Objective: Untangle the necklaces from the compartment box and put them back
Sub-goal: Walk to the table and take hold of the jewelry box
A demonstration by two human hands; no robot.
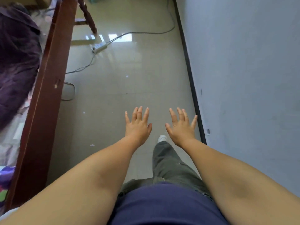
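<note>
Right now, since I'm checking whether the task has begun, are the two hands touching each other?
Apart. The head view shows the left hand and right hand spread open, bare floor and a shoe visible between their thumbs.

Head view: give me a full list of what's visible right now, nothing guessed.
Floor: one, pale glossy tile, centre.
Wall: one, grey-blue, right.
Skirting: one, black, along wall base.
Power strip: one, white, on floor, upper centre.
Cables: several, grey, across floor.
Wooden frame: one, dark red-brown, left.
Purple fabric: one, far left.
Necklaces, compartment box: not visible.
Shoe: one, white.
Left hand: open, empty.
Right hand: open, empty.
</note>
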